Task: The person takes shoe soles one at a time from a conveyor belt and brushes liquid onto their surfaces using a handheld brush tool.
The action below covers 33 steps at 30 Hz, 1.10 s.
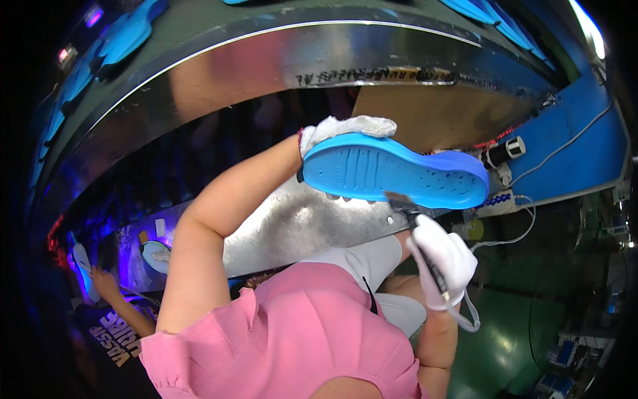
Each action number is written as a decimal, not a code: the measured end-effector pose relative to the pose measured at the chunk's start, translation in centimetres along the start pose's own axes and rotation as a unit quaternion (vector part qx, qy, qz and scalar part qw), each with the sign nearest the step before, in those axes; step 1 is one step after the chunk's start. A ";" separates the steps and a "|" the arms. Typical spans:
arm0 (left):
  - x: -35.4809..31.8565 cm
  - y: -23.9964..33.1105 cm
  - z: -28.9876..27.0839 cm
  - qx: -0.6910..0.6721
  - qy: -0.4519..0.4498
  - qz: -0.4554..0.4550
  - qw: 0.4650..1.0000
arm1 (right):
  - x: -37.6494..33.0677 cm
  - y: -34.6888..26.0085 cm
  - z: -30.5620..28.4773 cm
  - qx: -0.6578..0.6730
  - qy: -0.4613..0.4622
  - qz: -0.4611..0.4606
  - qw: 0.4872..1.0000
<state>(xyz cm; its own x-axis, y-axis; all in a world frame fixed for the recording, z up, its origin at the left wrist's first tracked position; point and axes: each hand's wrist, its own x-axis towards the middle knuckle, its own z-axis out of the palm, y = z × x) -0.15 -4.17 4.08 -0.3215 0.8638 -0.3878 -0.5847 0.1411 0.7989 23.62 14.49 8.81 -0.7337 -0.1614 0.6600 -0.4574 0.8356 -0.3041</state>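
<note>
My left hand (349, 128), in a whitish knit glove, grips a blue shoe sole (392, 171) along its far edge and left end. The sole is tilted so that its face with ridges and small holes shows; its right end looks violet under the light. My right hand (446, 261), in a white glove, is closed round the dark handle of a brush (407, 207). The flat brown bristles are at the sole's near edge and seem to touch it. A pale thin hose (470, 318) runs from the handle's rear end. The left fingers are partly hidden behind the sole.
A metal shelf (299, 226) lies below the sole. Beyond, a curved metal-edged conveyor (246, 60) carries blue soles (129, 33). A brown board (438, 113) and a black cylinder (506, 153) stand at the right. At far left, a co-worker's hand (105, 282) is beside another sole.
</note>
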 end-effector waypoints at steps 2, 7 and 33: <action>-1.9 -0.8 0.2 -0.087 -0.057 -0.028 0.994 | -0.2 0.8 0.1 0.032 -0.047 -0.004 0.998; -5.5 -7.5 2.3 -0.348 -0.291 0.074 0.888 | -3.5 -0.8 0.4 0.198 0.046 0.087 0.975; -29.8 8.2 0.8 0.610 0.677 0.168 0.377 | -4.6 -0.9 3.0 0.325 0.128 0.193 0.917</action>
<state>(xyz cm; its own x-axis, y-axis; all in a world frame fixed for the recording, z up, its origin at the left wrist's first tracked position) 5.26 -28.37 22.55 -0.7931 0.0107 0.6090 0.1697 0.9641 0.2042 25.92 12.91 3.99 -0.7996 0.2786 0.5319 -0.4526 0.3024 -0.8389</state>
